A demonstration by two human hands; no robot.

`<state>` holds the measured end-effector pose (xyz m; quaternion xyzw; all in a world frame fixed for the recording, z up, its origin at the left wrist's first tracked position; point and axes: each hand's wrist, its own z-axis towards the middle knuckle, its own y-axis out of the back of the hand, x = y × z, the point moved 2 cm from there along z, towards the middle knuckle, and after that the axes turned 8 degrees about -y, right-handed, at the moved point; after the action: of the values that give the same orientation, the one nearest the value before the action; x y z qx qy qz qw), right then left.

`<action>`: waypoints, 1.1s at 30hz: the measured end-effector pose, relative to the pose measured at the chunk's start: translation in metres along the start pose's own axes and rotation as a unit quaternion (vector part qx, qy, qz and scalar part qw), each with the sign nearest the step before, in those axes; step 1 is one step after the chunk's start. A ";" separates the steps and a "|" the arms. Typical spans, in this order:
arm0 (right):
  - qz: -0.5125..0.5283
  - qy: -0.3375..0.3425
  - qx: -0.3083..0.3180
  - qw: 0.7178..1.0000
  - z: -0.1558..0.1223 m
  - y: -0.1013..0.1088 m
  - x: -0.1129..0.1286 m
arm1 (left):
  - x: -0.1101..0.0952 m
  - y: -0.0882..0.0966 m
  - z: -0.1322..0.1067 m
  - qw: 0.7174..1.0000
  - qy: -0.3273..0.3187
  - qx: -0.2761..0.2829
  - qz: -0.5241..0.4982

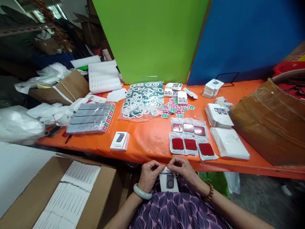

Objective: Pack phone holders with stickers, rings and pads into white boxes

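Note:
A small flat white box [169, 183] with a dark phone-like picture on its front stands upright against my lap, just below the table's front edge. My left hand [150, 175] is closed in a pinch at the box's top left corner. At the top right, my right hand [182, 169] pinches the upper edge with thumb and forefinger. The fingertips of both hands are close together; whether a flap or something small is between them is too small to make out. On the table ahead lies a short stack of matching white boxes [119, 141], the top one printed "MAGNETIC".
Red square pads on clear wrappers [190, 144] lie right of centre. Behind are a bag of ring-shaped pieces [143, 100], small printed cards [175, 108] and white packet stacks [218, 115]. A carton of white boxes [108, 178] stands left; a brown bin [269, 124] is at right.

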<state>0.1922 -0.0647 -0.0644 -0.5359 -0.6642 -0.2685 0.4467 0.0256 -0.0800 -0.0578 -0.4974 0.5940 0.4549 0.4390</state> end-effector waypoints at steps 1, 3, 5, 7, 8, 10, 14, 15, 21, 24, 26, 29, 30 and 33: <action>-0.002 -0.002 0.001 1.000 0.000 0.000 -0.001 | 0.001 0.001 -0.002 1.000 0.005 0.010 -0.005; -0.001 0.000 0.011 1.000 -0.002 0.001 -0.005 | 0.005 0.003 -0.005 0.999 0.016 0.027 -0.029; 0.018 -0.002 0.037 0.999 -0.006 0.001 -0.010 | 0.012 0.003 -0.008 0.997 0.029 0.038 -0.065; 0.044 -0.013 0.066 0.997 -0.010 0.001 -0.015 | 0.017 0.001 -0.010 0.994 0.042 0.047 -0.091; 0.054 -0.019 0.073 0.996 -0.012 0.001 -0.016 | 0.018 0.000 -0.011 0.993 0.046 0.053 -0.096; 0.068 -0.029 0.064 0.995 -0.014 0.000 -0.018 | 0.017 -0.003 -0.012 0.993 0.045 0.061 -0.086; 0.094 -0.003 -0.007 0.996 -0.003 -0.002 -0.007 | 0.000 -0.009 -0.012 0.999 -0.023 0.013 0.018; 0.098 0.016 -0.026 0.995 0.002 -0.005 -0.002 | -0.005 -0.010 -0.012 0.996 -0.052 -0.012 0.068; 0.076 0.125 -0.012 0.989 0.040 -0.036 0.039 | -0.030 0.004 0.013 0.919 -0.148 -0.139 0.338; -0.053 0.179 0.046 0.981 0.070 -0.034 0.058 | -0.044 0.043 0.035 0.889 -0.158 -0.159 0.400; -0.175 0.237 -0.013 0.955 0.100 -0.009 0.076 | -0.055 0.078 0.049 0.863 -0.154 -0.187 0.444; -0.366 0.273 -0.236 0.858 0.149 0.054 0.111 | -0.064 0.128 0.069 0.832 -0.095 -0.224 0.498; -0.383 0.258 -0.281 0.841 0.164 0.076 0.123 | -0.064 0.141 0.074 0.824 -0.071 -0.225 0.515; -0.404 0.197 -0.359 0.818 0.201 0.128 0.149 | -0.051 0.167 0.086 0.813 -0.005 -0.205 0.545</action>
<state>0.2484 0.2098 -0.0405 -0.2772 -0.5752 -0.7445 0.1947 -0.1275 0.0290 -0.0079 -0.1686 0.6584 0.7335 0.0097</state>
